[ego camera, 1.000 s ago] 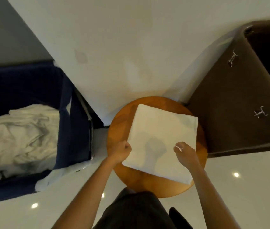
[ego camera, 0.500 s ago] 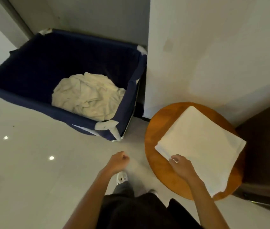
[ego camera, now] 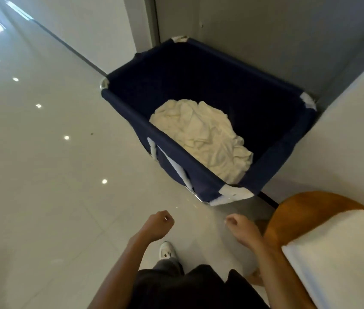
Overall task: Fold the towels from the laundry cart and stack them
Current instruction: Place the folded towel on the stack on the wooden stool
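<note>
Beyond the right hand [ego camera: 241, 229] (empty) towels [ego camera: 201, 137] lie in the cart [ego camera: 198, 74]

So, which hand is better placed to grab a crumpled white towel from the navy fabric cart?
Right hand, probably: nearer the crumpled white towels heaped toward the navy fabric cart's near corner.

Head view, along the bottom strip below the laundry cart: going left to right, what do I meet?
Person's left hand → right hand → bare rim of the round orange-brown wooden table → folded white towel lying on that table.
</note>
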`<state>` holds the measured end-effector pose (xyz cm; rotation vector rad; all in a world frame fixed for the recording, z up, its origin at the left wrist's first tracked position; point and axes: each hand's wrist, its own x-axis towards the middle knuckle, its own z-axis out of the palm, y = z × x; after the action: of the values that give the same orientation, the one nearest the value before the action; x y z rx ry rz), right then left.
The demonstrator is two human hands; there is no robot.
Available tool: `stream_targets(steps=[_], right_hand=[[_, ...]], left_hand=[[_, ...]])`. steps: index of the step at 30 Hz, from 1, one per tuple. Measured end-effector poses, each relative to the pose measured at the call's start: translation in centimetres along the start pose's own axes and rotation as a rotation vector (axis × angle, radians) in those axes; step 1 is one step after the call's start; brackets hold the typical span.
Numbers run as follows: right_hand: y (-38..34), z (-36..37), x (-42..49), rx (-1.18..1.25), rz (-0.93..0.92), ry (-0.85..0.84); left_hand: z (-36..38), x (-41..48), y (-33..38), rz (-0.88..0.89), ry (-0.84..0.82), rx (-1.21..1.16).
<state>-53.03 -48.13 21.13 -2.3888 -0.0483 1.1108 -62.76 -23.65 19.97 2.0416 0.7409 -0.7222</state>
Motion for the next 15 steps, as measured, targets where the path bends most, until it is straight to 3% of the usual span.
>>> stream_targets(steps=[9,15], right_hand=[[-11.6,1.8,3.9,-0.041,-0.099,-0.051],[-16.0,-0.5,8.2,-0.018,-0.128,0.079]], left_hand=[[-10.5,4.3,-5.3,-0.053,0.094,-0.077],[-13.2,8.0,-5.2,-0.075,0.025,-0.062]])
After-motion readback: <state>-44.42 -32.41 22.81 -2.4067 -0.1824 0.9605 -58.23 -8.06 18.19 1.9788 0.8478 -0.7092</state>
